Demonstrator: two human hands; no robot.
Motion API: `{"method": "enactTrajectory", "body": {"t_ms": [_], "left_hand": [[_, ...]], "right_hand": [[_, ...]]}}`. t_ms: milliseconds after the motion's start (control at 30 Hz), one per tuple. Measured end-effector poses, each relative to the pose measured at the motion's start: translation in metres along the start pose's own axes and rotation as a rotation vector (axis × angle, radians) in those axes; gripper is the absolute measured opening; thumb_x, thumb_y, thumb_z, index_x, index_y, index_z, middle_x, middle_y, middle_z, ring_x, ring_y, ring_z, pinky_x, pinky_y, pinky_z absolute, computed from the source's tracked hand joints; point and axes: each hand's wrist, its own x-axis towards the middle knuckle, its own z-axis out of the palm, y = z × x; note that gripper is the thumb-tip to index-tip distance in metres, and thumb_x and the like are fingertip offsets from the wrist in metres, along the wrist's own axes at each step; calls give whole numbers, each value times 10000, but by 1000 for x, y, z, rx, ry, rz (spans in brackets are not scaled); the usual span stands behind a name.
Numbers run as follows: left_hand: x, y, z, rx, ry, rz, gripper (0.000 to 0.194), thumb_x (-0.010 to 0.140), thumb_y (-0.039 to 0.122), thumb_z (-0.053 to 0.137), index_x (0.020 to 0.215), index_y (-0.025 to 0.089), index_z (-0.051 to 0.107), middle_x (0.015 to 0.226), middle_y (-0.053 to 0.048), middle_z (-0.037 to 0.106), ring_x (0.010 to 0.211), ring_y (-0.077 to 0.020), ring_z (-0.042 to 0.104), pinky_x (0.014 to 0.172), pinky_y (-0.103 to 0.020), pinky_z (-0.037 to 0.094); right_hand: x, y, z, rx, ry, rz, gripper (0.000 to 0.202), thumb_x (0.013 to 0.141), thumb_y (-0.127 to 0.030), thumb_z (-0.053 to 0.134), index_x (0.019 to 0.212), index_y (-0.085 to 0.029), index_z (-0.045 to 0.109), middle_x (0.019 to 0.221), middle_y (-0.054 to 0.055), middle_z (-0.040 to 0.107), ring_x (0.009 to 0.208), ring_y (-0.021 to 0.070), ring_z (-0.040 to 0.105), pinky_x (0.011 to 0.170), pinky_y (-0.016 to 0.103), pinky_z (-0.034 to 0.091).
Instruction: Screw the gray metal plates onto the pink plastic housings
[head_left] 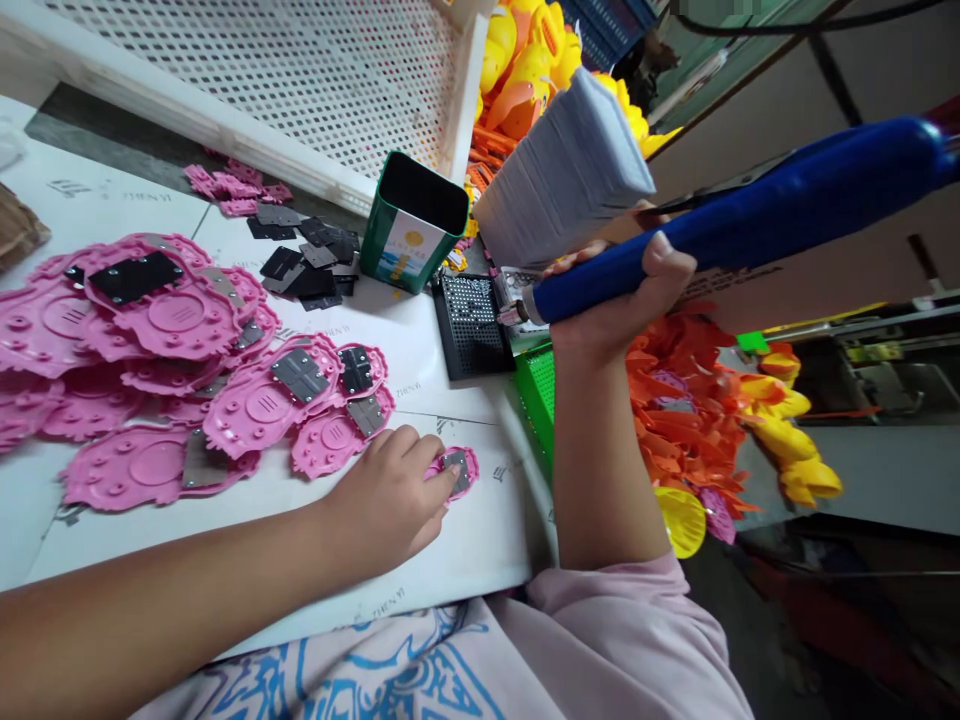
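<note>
My left hand [397, 490] is closed over a pink plastic part [471, 480] on the table, its thumb or a finger pressing the small grey cover plate [454, 460] set in it. In my right hand [630, 300] is a blue electric screwdriver [720, 220], held nearly level with its tip over a black screw tray [476, 350]. Rows of small screws show in the tray's holes. To the left of my left hand lie piled pink plastic parts [259, 408], several with black or grey plates fastened on.
A green tin [409, 240] stands behind the tray beside loose black plates [307, 262]. A white perforated crate [300, 70] is at the back. Right of it are a stack of white cards [562, 170], yellow toy parts [529, 70], a green basket [536, 390] and orange pieces [675, 400].
</note>
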Motion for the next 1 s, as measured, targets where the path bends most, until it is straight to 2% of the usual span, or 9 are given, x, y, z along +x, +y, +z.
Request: {"method": "enactTrajectory", "body": {"t_ms": [133, 200, 267, 367, 500, 633, 833, 1000], "left_hand": [[1, 0, -2, -25, -20, 1, 201, 845, 203, 594, 1018, 148, 678, 990, -125, 618, 870, -270, 494, 749, -415, 456], [2, 1, -4, -35, -51, -8, 213, 863, 201, 576, 1039, 140, 679, 991, -127, 620, 876, -271, 500, 758, -420, 461], [4, 2, -6, -40, -72, -17, 220, 874, 204, 566, 1050, 137, 680, 985, -126, 623, 872, -271, 502, 764, -427, 465], [5, 3, -7, -38, -76, -22, 217, 875, 209, 563, 1036, 132, 687, 978, -131, 621, 875, -273, 501, 772, -433, 470], [6, 4, -5, -33, -79, -23, 235, 876, 206, 552, 1043, 130, 698, 994, -145, 614, 897, -281, 499, 779, -435, 474], [5, 4, -6, -23, -81, -26, 237, 879, 217, 550, 1036, 133, 706, 997, -146, 614, 891, -283, 496, 776, -435, 474], [4, 2, -3, 7, -64, 1, 252, 884, 235, 555, 1068, 133, 694, 980, -141, 608, 880, -276, 484, 764, -422, 461], [6, 5, -5, 47, -112, -3, 228, 880, 221, 561, 1055, 143, 686, 966, -131, 605, 868, -267, 483, 749, -397, 448]], "right_hand": [[-25, -32, -13, -70, -45, -15, 223, 608, -439, 463, 742, -271, 521, 511, -52, 506, 438, 139, 499, 439, 266, 398], [-46, -50, -25, -89, -134, 44, 262, 608, -420, 490, 801, -274, 588, 560, -35, 551, 506, 162, 534, 474, 299, 437], [-70, -64, -40, -27, -232, 124, 328, 615, -385, 544, 897, -249, 639, 544, -23, 584, 486, 166, 524, 482, 322, 458], [-104, -74, -60, 81, -351, 213, 316, 671, -406, 615, 957, -275, 647, 633, -1, 654, 522, 187, 570, 534, 363, 489], [-133, -72, -71, 97, -326, 225, 388, 669, -419, 651, 1023, -263, 679, 662, 9, 654, 559, 187, 588, 576, 369, 489], [-140, -69, -70, 78, -280, 194, 414, 665, -440, 654, 1040, -270, 689, 653, -4, 637, 553, 180, 575, 569, 368, 487], [-139, -69, -71, 13, -294, 191, 385, 667, -440, 657, 1028, -310, 692, 639, -15, 606, 535, 184, 553, 559, 381, 485], [-147, -75, -74, -70, -308, 153, 385, 686, -455, 680, 1047, -321, 678, 644, -18, 589, 560, 194, 552, 591, 406, 508]]}}
